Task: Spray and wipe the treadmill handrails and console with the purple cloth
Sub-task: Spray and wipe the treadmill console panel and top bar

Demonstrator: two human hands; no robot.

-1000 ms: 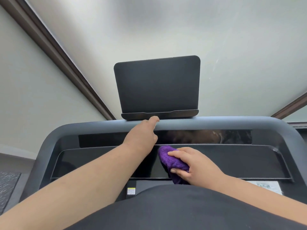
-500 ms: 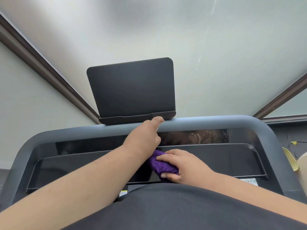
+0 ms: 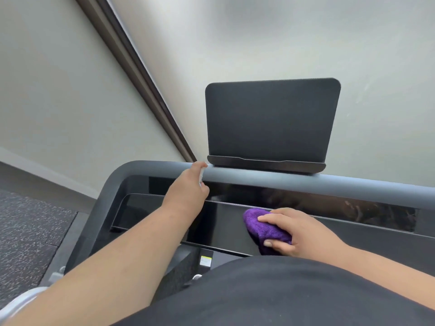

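The wiping step is under way on the treadmill console, the glossy black panel that sits just below the grey front handrail. The right hand has its fingers and thumb curled round the bunched purple cloth and presses it flat against the panel, a little right of the panel's middle. The left hand reaches up to the handrail left of the cloth; its fingers are curled round something small and pale, perhaps the spray bottle, but too little of it shows to name it. Above the handrail stands the dark tablet holder.

Judging by the cloth's place, the stretches of console to either side of it have yet to be covered. The next move calls for sliding the cloth along the panel with steady pressure, keeping the bunch under the fingers, then carrying it up onto the handrail.
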